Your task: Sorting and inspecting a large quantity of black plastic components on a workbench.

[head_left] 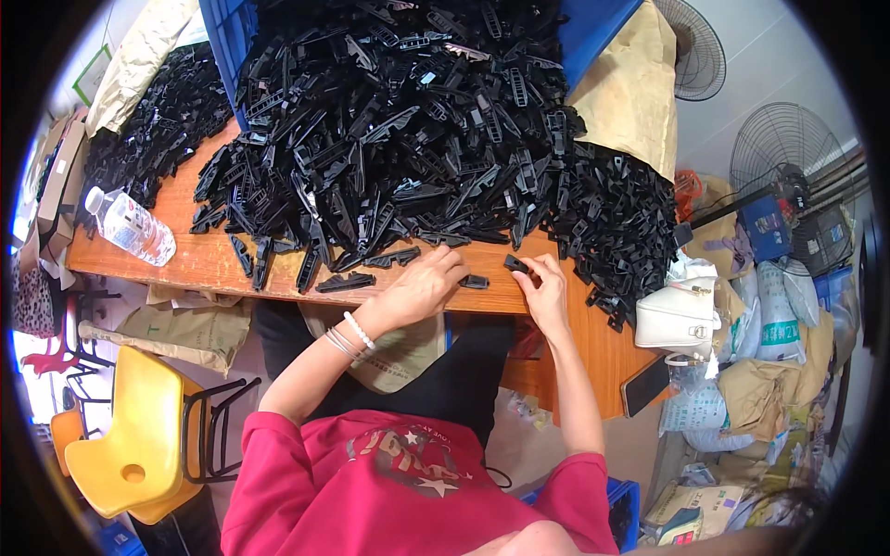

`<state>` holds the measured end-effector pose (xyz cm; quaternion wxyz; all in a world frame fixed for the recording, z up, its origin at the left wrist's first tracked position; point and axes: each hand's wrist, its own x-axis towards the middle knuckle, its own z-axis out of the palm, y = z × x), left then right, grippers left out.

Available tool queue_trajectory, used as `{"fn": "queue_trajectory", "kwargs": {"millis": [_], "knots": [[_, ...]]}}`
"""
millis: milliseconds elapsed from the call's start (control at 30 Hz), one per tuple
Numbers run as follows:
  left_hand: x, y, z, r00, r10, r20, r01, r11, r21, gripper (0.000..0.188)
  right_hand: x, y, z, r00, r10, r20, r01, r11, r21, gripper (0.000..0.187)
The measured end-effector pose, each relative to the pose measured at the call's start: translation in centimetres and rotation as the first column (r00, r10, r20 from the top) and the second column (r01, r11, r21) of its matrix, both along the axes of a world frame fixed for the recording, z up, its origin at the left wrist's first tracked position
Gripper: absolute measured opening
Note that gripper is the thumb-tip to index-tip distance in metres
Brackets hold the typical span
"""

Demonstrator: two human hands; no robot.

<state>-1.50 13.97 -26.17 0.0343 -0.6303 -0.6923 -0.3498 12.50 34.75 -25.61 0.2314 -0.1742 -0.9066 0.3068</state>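
Observation:
Low over the wooden table's front part, my left hand (pixel 431 284) has its fingers bent together at one end of a short black plastic part (pixel 476 282). To its right, my right hand (pixel 545 289) pinches another small black plastic part (pixel 515 265) between thumb and fingers. A gap separates the two parts. Just beyond both hands spreads a large heap of black plastic parts (pixel 399 139), many long and slotted. Loose pieces, including a long black piece (pixel 346 283), lie left of my left hand near the table edge.
A blue bin (pixel 222 60) lies behind the heap. On the table's left stands a tilted clear bottle (pixel 130 226). Smaller black parts (pixel 616 222) pile up at right, beside a white handbag (pixel 677 317) and a phone (pixel 645 387). A yellow chair (pixel 139 431) is at lower left.

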Motion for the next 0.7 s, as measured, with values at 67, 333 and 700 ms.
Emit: {"fn": "queue_trajectory", "kwargs": {"millis": [67, 333, 700], "knots": [[0.3, -0.5, 0.2, 0.999, 0.035, 0.011, -0.036, 0.998, 0.047, 0.029, 0.3, -1.3, 0.9, 0.998, 0.061, -0.025, -0.065, 0.971, -0.231, 0.023], [0.3, -0.9, 0.5, 0.966, 0.114, 0.232, -0.121, 0.993, 0.014, 0.017, 0.6, -3.2, 0.8, 0.971, 0.236, -0.027, -0.23, 0.904, -0.361, 0.024], [0.9, 0.0, -0.2, 0.971, 0.041, 0.236, -0.07, 0.991, 0.116, 0.025, -0.5, -5.6, -0.2, 0.95, 0.276, -0.146, -0.293, 0.951, -0.104, 0.026]]}}
